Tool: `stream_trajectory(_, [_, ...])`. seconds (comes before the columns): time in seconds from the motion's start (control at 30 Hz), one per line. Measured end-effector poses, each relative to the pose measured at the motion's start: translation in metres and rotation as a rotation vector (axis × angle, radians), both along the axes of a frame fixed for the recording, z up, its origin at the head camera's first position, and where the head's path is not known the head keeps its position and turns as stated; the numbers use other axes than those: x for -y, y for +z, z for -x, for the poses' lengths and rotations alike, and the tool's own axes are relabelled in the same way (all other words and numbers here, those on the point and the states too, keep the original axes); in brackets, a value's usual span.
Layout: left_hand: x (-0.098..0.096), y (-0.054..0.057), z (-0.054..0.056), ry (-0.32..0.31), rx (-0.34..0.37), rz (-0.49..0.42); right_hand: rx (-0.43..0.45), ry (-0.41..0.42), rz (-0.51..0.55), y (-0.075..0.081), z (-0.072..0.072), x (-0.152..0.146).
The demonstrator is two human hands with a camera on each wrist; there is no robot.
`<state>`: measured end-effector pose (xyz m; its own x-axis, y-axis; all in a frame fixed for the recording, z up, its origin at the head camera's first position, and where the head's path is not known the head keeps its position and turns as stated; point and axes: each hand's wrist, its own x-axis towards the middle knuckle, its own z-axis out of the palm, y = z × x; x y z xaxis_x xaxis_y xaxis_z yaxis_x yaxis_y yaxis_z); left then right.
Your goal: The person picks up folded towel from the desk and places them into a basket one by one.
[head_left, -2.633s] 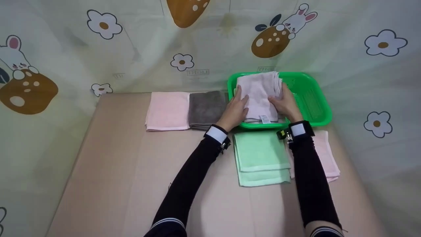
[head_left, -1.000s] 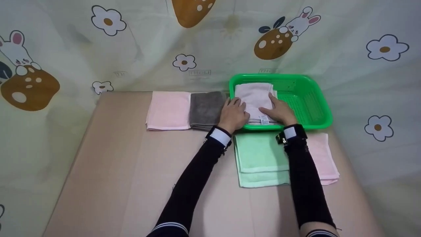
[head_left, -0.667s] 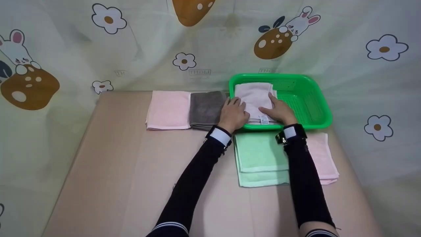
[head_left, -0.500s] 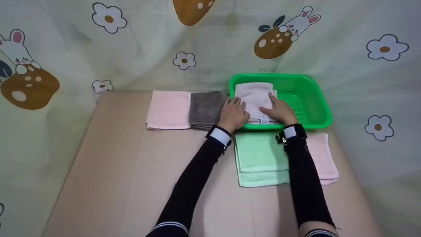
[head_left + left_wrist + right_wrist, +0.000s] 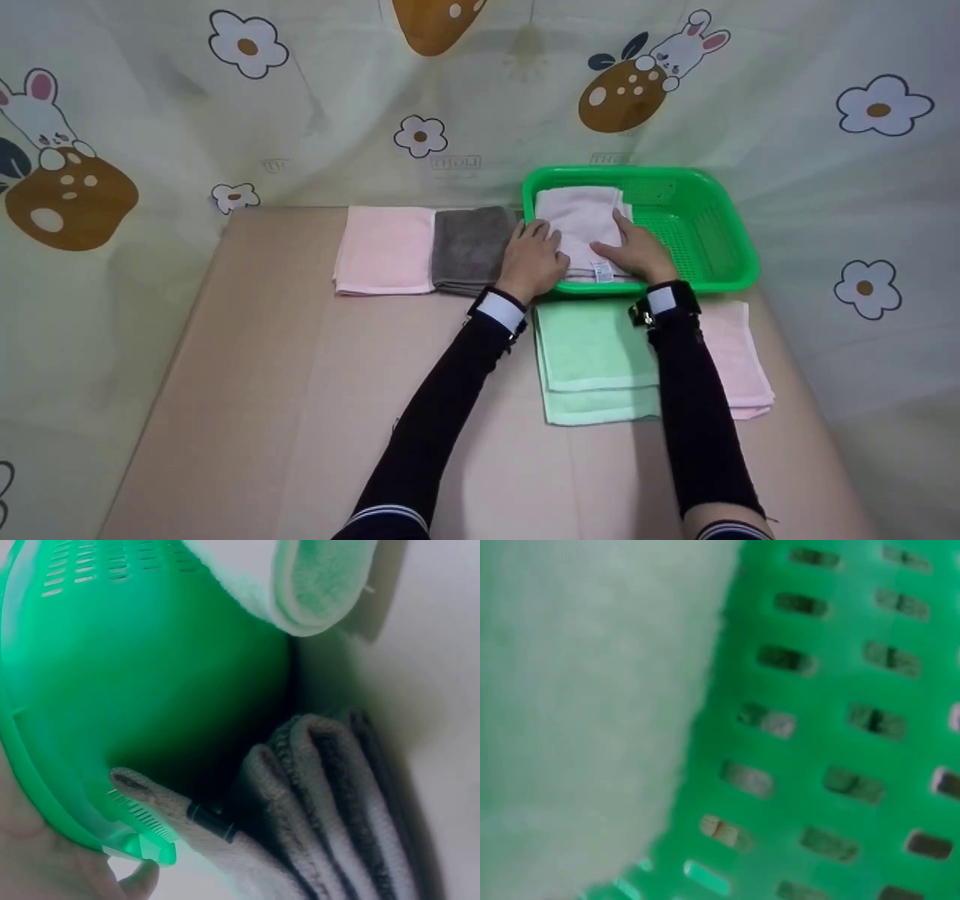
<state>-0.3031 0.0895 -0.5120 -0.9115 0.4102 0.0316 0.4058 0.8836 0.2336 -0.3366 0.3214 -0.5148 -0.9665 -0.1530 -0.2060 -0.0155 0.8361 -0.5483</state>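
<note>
A folded pale lilac towel (image 5: 576, 214) with a white tag lies in the left part of the green plastic basket (image 5: 731, 240). My left hand (image 5: 531, 262) drapes over the basket's left front rim, its thumb side against the towel's left edge. The left wrist view shows a fingertip (image 5: 140, 881) beside the rim. My right hand (image 5: 639, 251) reaches inside the basket, thumb resting on top of the towel and fingers along its right edge. In the right wrist view, pale cloth (image 5: 592, 705) fills the left half beside the slotted basket wall (image 5: 832, 720); the hand is out of sight there.
Left of the basket lie a folded grey towel (image 5: 472, 247) and a folded pink towel (image 5: 388, 251). In front are a folded mint towel (image 5: 596, 352) and another pink towel (image 5: 739, 360), partly under the right forearm. A printed curtain (image 5: 487, 90) hangs behind the beige table (image 5: 315, 420).
From 2.6 seconds ago, both hands have lowered the lilac towel into the basket, and the left hand has shifted onto the rim. Over the last second the hands have stayed still.
</note>
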Motion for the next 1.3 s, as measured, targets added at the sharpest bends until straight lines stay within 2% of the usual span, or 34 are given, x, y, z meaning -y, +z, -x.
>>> stream_trajectory(0.17, [0.004, -0.003, 0.002, -0.011, -0.014, -0.052, -0.016, -0.015, 0.014, -0.001, 0.001, 0.002])
stream_trajectory(0.37, [0.01, -0.003, 0.003, -0.026, 0.008, -0.11, -0.046, -0.035, -0.002, -0.001, 0.001, 0.005])
stream_trajectory(0.53, [0.014, -0.003, -0.002, -0.05, 0.026, -0.16, -0.108, -0.056, -0.079, 0.002, -0.004, 0.008])
stream_trajectory(0.67, [0.018, -0.004, -0.007, -0.085, 0.011, -0.183, -0.157, -0.083, -0.14, 0.004, -0.011, 0.012])
stream_trajectory(0.9, [0.031, -0.006, -0.024, -0.139, -0.006, -0.253, -0.272, -0.098, -0.148, 0.009, -0.031, 0.022])
stream_trajectory(1.13, [0.049, -0.006, -0.049, -0.185, -0.031, -0.271, -0.355, -0.104, -0.155, 0.009, -0.052, 0.035])
stream_trajectory(1.3, [0.054, -0.013, -0.066, -0.218, -0.082, -0.285, -0.416, -0.111, -0.118, 0.005, -0.059, 0.039])
